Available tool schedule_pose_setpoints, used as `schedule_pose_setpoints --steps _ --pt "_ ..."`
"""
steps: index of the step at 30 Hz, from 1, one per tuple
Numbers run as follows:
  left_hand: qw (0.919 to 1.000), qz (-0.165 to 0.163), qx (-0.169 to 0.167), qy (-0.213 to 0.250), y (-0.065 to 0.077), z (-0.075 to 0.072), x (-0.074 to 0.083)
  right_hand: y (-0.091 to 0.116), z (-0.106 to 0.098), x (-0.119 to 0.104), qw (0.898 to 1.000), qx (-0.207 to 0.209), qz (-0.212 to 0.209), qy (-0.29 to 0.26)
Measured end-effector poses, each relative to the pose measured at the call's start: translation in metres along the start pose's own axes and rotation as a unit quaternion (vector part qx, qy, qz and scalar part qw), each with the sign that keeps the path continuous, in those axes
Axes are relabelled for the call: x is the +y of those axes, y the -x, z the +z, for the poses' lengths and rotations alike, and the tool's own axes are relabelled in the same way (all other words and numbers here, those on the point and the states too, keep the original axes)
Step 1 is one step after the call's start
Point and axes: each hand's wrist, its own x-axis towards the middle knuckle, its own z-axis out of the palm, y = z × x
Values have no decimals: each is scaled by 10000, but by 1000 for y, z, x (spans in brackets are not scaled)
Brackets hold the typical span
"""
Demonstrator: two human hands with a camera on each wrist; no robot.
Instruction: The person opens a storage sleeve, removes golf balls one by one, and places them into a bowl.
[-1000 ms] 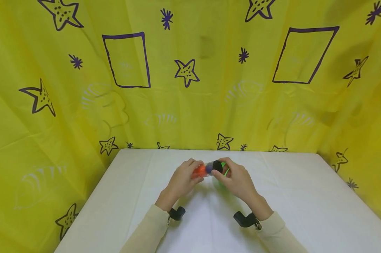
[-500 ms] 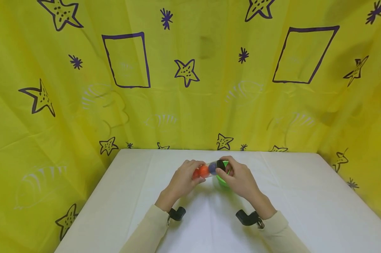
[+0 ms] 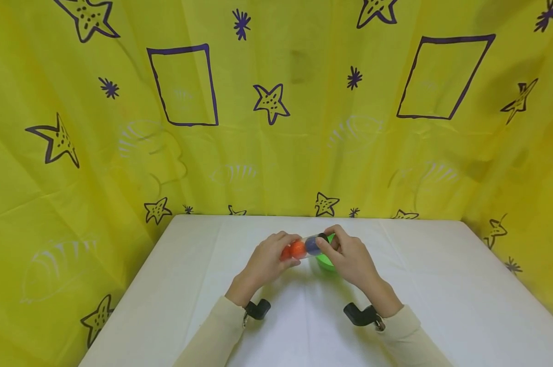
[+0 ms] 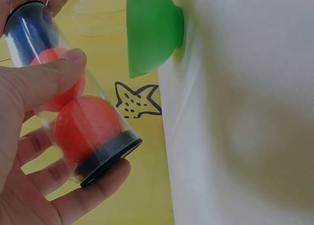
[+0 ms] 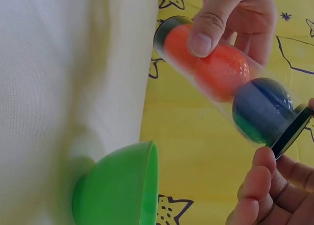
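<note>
My left hand [image 3: 267,259] grips a clear plastic tube [image 5: 216,104] around its body, thumb across it and fingers beneath. Inside sit a dark blue ball [image 5: 262,109] and two orange-red balls [image 4: 91,124] in a row. One end has a black cap [image 4: 110,156], low in the left wrist view. At the other end my right hand [image 3: 353,259] pinches the second black cap [image 5: 293,130] between thumb and fingers. The tube is held slightly tilted, its right end higher in the head view. Behind the right hand, a green bowl [image 3: 326,262] stands upright, partly hidden.
A white cloth [image 3: 240,336] covers the table. Yellow curtains [image 3: 276,158] with purple stars and frames hang behind and on both sides. Each wrist wears a dark camera mount, one at the left wrist [image 3: 258,309] and one at the right wrist [image 3: 360,314].
Both hands have shifted slightly right with the tube, the right one more. The right-end cap has turned away from the head camera, and more of the tube and blue ball shows.
</note>
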Motion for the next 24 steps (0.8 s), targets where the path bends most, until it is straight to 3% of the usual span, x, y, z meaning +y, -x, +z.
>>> schedule_pose_setpoints --steps 8,24 --pt "10000 -16 -40 -67 1 -1 2 -1 1 -2 9999 -89 93 -90" --pt "9983 -289 -325 394 -2 3 0 0 0 1 9995 -314 -28 59"
